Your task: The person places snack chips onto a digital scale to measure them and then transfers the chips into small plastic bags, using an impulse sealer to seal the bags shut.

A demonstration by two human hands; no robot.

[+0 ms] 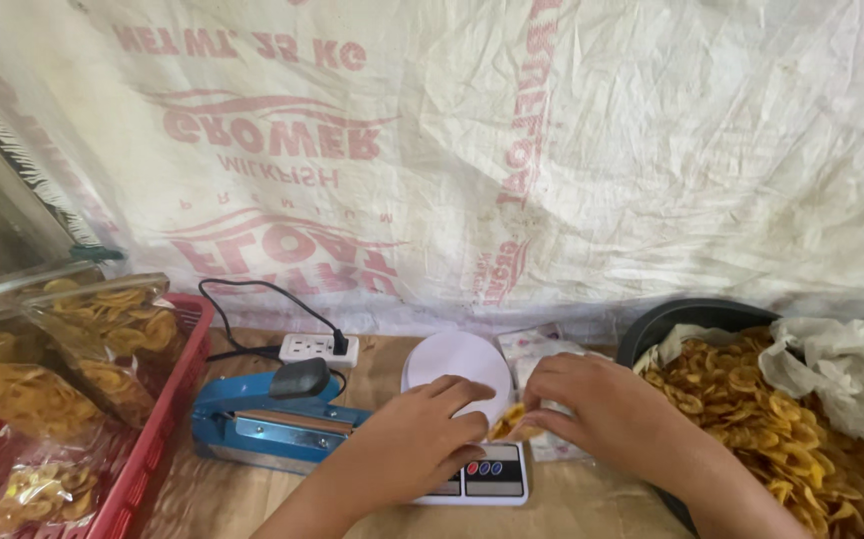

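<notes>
Left hand (pixel 414 446) flat, open on scale (pixel 472 469), right hand (pixel 592 409) pinching — perhaps — half-hidden chip packet (pixel 517 424).

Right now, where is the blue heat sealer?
In the head view the blue heat sealer lies on the table left of centre, between the red basket of bagged chips and the white scale, just in front of the white power strip.

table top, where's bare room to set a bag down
Bare table lies at the near edge below the scale, and a strip between sealer and red basket. Around both hands, scale and chip tub it is crowded.
</notes>
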